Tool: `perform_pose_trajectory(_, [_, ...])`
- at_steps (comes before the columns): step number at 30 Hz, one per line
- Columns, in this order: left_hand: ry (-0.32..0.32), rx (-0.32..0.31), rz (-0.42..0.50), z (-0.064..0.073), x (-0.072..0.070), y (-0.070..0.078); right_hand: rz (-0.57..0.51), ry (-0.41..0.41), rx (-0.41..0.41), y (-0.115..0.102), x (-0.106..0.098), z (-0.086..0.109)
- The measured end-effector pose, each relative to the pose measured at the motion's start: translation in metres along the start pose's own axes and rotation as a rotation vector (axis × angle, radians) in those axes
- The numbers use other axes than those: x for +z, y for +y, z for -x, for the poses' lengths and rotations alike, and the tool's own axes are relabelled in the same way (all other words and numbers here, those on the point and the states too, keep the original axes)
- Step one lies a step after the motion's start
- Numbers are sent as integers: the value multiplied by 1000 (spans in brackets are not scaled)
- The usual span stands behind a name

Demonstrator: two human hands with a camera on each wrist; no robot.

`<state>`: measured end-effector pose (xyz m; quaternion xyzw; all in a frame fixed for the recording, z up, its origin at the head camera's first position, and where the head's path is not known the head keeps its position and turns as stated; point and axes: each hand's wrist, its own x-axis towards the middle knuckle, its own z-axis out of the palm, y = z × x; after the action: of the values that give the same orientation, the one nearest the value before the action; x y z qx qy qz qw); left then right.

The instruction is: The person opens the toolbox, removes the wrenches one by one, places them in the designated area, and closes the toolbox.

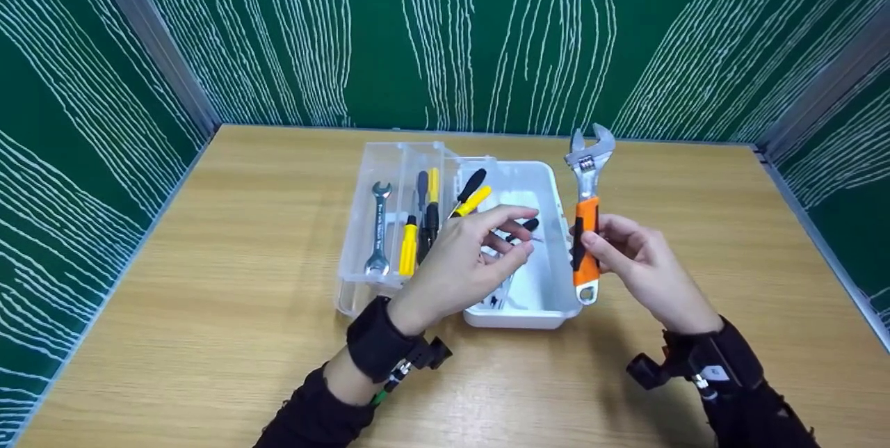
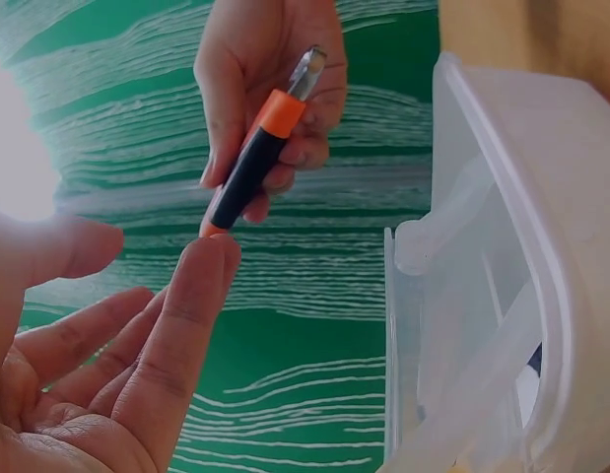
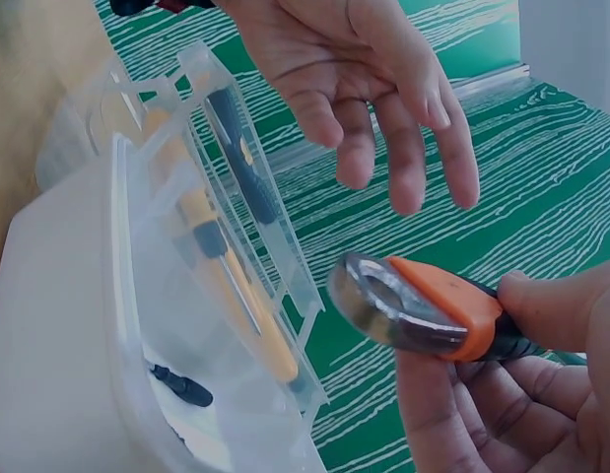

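Observation:
My right hand (image 1: pixel 643 264) grips an adjustable wrench (image 1: pixel 586 225) by its orange and black handle, its steel jaws pointing up and away, beside the right wall of the box. The left hand (image 1: pixel 473 260) is held over the white toolbox (image 1: pixel 521 321) with fingers loosely bent and nothing between them. In the right wrist view the handle's metal end faces the camera, between thumb and fingers. Inside the toolbox lie a black-handled tool (image 3: pixel 181 384) and other small items, partly hidden by the left hand.
Left of the box, a clear tray (image 1: pixel 353 225) holds a double open-ended wrench (image 1: pixel 379 229), a yellow screwdriver (image 1: pixel 409 246) and several other screwdrivers. A yellow handle (image 1: pixel 474 201) and a black handle (image 1: pixel 473 185) stick up beside it. Green panels (image 1: pixel 445 37) with white lines enclose the wooden table (image 1: pixel 243 281).

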<state>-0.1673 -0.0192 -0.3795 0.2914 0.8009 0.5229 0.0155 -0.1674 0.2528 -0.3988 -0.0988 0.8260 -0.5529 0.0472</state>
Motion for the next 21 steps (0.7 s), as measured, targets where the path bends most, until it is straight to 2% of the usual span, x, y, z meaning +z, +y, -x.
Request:
perform_pose_trajectory(11, [-22,92,-54,0,5,3,14,2,3,10,-16,2])
perform_pose_trajectory(21, [-40,103,-64,1,9,3,49,13,56,22,-26,4])
